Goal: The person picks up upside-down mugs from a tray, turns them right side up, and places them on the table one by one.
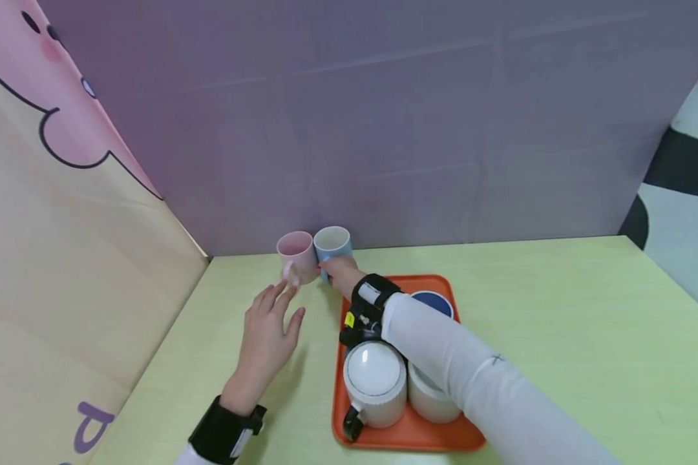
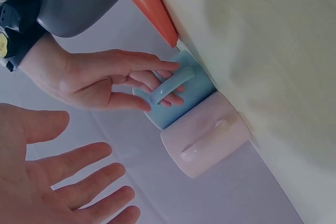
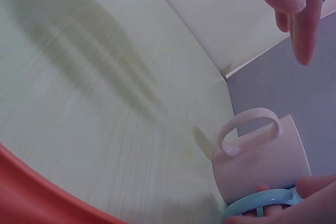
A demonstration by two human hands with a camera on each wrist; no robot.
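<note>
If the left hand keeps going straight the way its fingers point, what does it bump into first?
Most likely the pink mug. The left hand is open, with its fingertips just short of the mug's handle, though depth is hard to judge.

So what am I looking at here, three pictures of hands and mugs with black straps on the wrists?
It is one moment seen by three cameras on a person: one on the head, one strapped to each wrist. The head view looks down on a green table. At its far edge stand a pink mug and a blue mug, side by side. The right hand has fingers through the blue mug's handle. The left hand is open, just short of the pink mug. The orange tray carries a white lidded pot and other dishes. The wrist views show the same two mugs from close up.
</note>
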